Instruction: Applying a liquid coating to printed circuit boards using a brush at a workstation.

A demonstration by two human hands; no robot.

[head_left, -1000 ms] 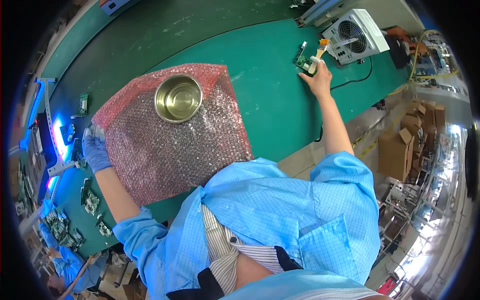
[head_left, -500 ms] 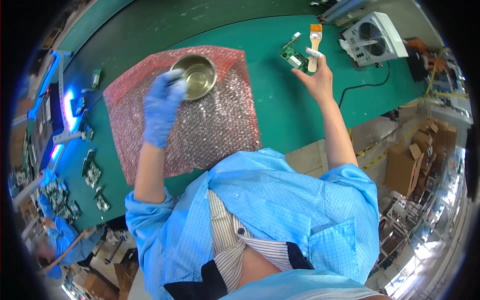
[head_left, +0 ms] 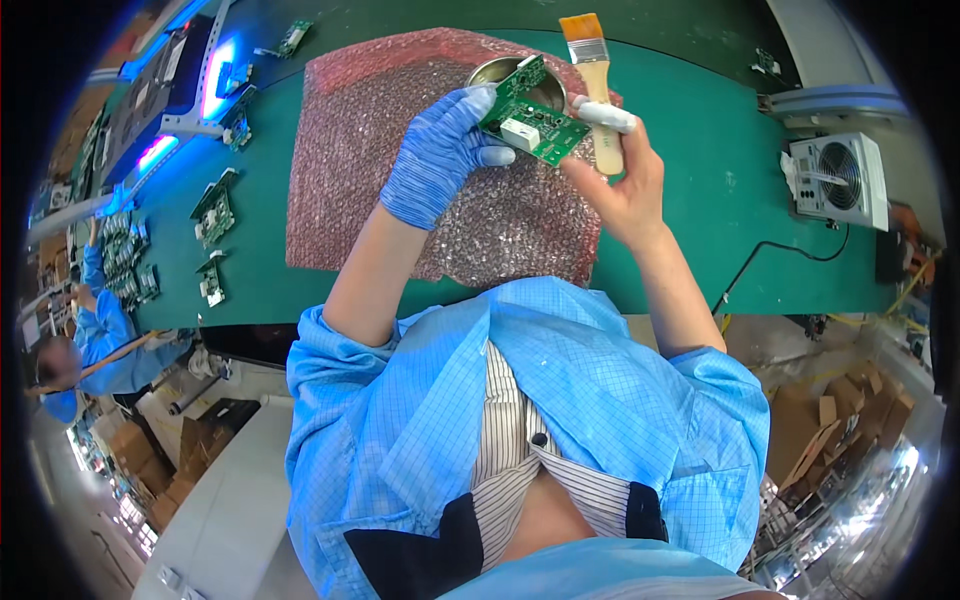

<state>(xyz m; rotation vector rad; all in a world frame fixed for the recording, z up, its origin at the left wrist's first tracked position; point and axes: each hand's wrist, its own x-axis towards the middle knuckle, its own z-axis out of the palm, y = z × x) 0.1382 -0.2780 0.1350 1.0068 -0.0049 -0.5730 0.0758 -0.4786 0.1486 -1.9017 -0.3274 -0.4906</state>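
My left hand [head_left: 432,160], in a blue glove with white fingertip covers, grips a green circuit board [head_left: 553,146] by its left side. A smaller board stands up from it, and a white block sits on top. In my right hand [head_left: 632,195], bare but for white finger covers, is a flat paintbrush [head_left: 594,76] with a wooden handle, its orange bristles pointing away from me. The right fingertips are close to the board's right edge; whether they touch it I cannot tell. Behind the board, a round metal bowl [head_left: 488,73] is partly hidden.
Pink bubble wrap [head_left: 345,170] lies under the bowl on the green table [head_left: 690,200]. A white fan unit [head_left: 842,178] with a black cable stands at the right. More boards [head_left: 214,210] lie at the left, and a blue-clad person [head_left: 120,345] sits farther left.
The circuit board has come from beside my right hand into my left hand, in front of the bowl. My left hand has left the bowl. The brush stays in my right hand.
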